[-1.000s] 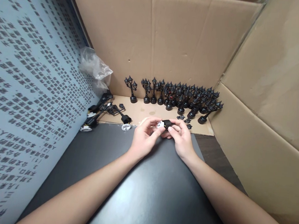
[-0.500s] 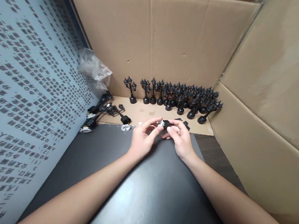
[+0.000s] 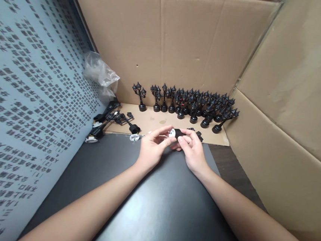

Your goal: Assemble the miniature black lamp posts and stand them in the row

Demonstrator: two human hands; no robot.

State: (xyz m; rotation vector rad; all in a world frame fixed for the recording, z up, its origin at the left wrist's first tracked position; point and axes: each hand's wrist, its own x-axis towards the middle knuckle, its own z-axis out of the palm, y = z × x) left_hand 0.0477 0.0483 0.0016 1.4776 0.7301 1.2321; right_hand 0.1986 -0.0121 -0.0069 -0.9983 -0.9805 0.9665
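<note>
A miniature black street lamp lies sideways between my hands, its base turned to the left. My right hand is closed around the base and stem, and the lamp heads stick out beyond its fingers. At the open end of the base sits a round white cover, slightly tilted. Thumb and fingers of my left hand pinch this cover at its edge. Whether the cover is fully seated in the base cannot be made out.
Several black model lamps stand on a cardboard strip along the back. More lamps lie at the left, one with a white cover hanging loose. A clear plastic bag leans in the left corner. Cardboard walls enclose the back and right.
The white cover has turned so its flat face shows more, and it now sits against the lamp's base. Both hands have barely moved.
</note>
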